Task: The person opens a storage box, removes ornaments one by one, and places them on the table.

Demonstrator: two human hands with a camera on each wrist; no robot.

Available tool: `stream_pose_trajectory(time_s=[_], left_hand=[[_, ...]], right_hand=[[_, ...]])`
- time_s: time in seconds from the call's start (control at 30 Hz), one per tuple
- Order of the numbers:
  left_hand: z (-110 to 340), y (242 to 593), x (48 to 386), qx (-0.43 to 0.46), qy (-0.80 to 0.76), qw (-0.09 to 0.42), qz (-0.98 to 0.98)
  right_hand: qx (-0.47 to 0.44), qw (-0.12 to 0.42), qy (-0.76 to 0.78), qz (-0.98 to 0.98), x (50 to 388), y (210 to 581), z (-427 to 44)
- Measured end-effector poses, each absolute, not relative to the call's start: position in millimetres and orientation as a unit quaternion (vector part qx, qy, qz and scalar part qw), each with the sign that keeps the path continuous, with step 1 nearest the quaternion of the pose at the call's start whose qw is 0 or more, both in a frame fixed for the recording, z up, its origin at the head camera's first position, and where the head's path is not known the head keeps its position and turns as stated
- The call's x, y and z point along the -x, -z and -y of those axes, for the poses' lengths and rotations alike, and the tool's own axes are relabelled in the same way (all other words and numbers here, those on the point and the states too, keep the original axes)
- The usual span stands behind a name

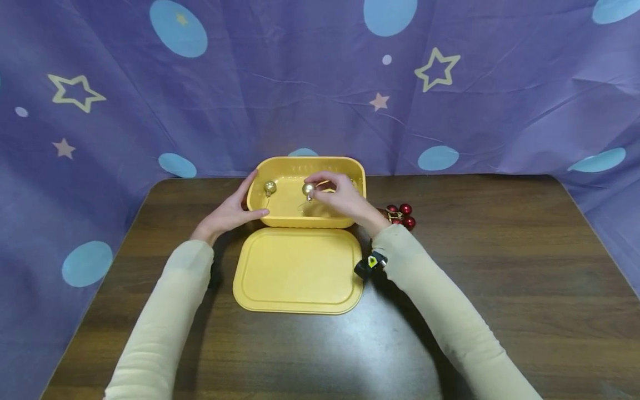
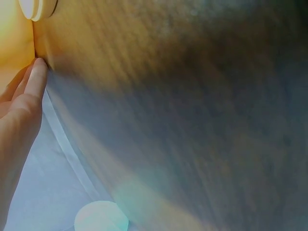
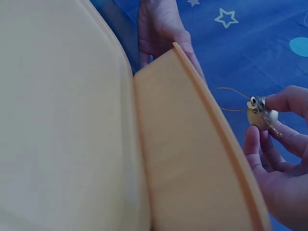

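Note:
In the head view, my right hand (image 1: 342, 197) pinches a gold bauble (image 1: 308, 190) over the yellow box (image 1: 310, 222). The right wrist view shows this gold bauble (image 3: 263, 115) between thumb and fingertips, its thin gold loop hanging out to the left. A second gold bauble (image 1: 270, 188) lies inside the box at the left. Something small glints at the box's right end, mostly behind my right hand. My left hand (image 1: 232, 211) grips the box's left end, fingers along the outside and thumb at the front rim.
A yellow lid (image 1: 300, 270) lies flat on the wooden table (image 1: 480, 266), just in front of the box. Several red baubles (image 1: 406, 215) rest to the right of the box, partly behind my right wrist. A purple patterned cloth (image 1: 310, 111) hangs behind the table.

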State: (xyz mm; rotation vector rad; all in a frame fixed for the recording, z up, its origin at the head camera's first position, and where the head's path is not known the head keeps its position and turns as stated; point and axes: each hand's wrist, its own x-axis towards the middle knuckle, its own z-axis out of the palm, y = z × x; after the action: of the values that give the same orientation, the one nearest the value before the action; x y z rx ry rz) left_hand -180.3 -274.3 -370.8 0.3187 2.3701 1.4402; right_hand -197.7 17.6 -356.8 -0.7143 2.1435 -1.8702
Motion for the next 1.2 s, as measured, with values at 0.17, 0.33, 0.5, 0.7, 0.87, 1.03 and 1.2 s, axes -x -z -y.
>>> stream_pose_trajectory(time_s=[0.17,0.33,0.5,0.7,0.87,1.03,1.2], left_hand=[[276.5,371.1,181.9,-0.111,-0.501,0.178,-0.840],[275.3,363.1,178.5,-0.096,-0.495,0.188,-0.843],[266.3,347.2,170.2,-0.097,-0.497,0.200,-0.839],[265.2,345.8,170.5,-0.107,-0.496,0.194,-0.840],[271.5,361.4,178.6,-0.115,-0.500,0.188,-0.837],[274.1,370.5,181.4,-0.117,-0.503,0.182,-0.837],[274.0,370.6,179.9,-0.115,-0.504,0.179,-0.837]], right_hand=[[0.228,0.103,0.639,-0.727,193.4,350.8,-38.9],[0.225,0.096,0.631,-0.736,192.4,347.7,-56.0],[0.219,0.099,0.635,-0.734,192.6,344.9,-72.1],[0.221,0.104,0.602,-0.760,192.8,342.6,-99.7],[0.236,0.097,0.543,-0.800,192.0,344.6,-126.5],[0.249,0.082,0.500,-0.825,187.4,341.2,-151.2],[0.265,0.088,0.484,-0.830,183.3,340.6,-169.0]])
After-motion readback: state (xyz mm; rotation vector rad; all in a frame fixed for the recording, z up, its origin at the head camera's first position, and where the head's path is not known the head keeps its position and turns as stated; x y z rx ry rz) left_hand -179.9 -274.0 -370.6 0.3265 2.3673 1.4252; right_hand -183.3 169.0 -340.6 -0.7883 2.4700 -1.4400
